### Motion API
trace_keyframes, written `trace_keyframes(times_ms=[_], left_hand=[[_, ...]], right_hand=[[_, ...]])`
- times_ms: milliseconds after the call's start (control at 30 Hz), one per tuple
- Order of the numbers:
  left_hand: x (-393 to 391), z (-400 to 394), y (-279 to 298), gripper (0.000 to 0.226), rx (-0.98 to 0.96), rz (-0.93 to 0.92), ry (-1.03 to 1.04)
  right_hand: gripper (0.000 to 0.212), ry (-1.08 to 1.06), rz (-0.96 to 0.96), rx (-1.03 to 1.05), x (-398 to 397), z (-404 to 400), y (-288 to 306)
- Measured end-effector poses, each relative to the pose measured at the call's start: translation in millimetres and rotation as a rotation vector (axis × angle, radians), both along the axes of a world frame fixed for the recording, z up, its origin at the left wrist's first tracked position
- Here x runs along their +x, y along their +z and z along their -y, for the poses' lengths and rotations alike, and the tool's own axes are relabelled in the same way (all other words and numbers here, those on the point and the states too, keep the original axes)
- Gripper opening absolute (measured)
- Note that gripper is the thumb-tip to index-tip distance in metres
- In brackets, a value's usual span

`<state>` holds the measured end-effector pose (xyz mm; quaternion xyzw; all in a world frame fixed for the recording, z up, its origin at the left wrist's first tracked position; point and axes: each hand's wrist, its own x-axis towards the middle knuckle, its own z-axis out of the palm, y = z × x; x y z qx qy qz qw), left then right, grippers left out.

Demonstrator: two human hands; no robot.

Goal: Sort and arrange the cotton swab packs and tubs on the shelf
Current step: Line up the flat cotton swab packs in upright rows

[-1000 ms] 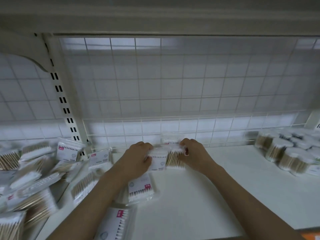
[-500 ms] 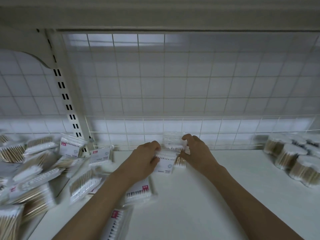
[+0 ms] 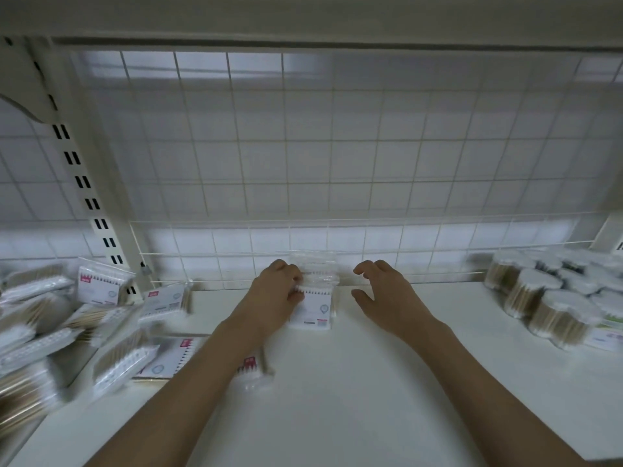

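A white cotton swab pack lies flat on the white shelf near the back wire grid, with a clear pack standing behind it against the grid. My left hand rests on the flat pack's left edge, its fingers curled onto it. My right hand hovers just right of the pack with fingers loosely bent, holding nothing. Loose swab packs lie scattered at the left. Round tubs of swabs are grouped at the right.
A wire grid closes the back of the shelf. A slotted upright post stands at the left. An upper shelf hangs overhead. One more pack lies under my left forearm.
My right hand has let go of the pack and drawn away to the right. The pack now lies flat in front of the clear one, with my left hand still on it.
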<state>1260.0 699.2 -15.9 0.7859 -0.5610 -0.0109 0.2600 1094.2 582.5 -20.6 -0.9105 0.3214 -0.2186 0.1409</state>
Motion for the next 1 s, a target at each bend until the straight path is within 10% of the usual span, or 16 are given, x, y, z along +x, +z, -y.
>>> trace_keyframes(times_ms=[500,1000], left_hand=[[-22,-31,4,0.061,0.048,0.150,0.173],[33,-156,10,0.039,0.213,0.194,0.312]], right_hand=[[0.030,0.094,0.101,-0.094,-4,-29,-7],[0.035,0.332,-0.017,0.017,66,-111,-13]])
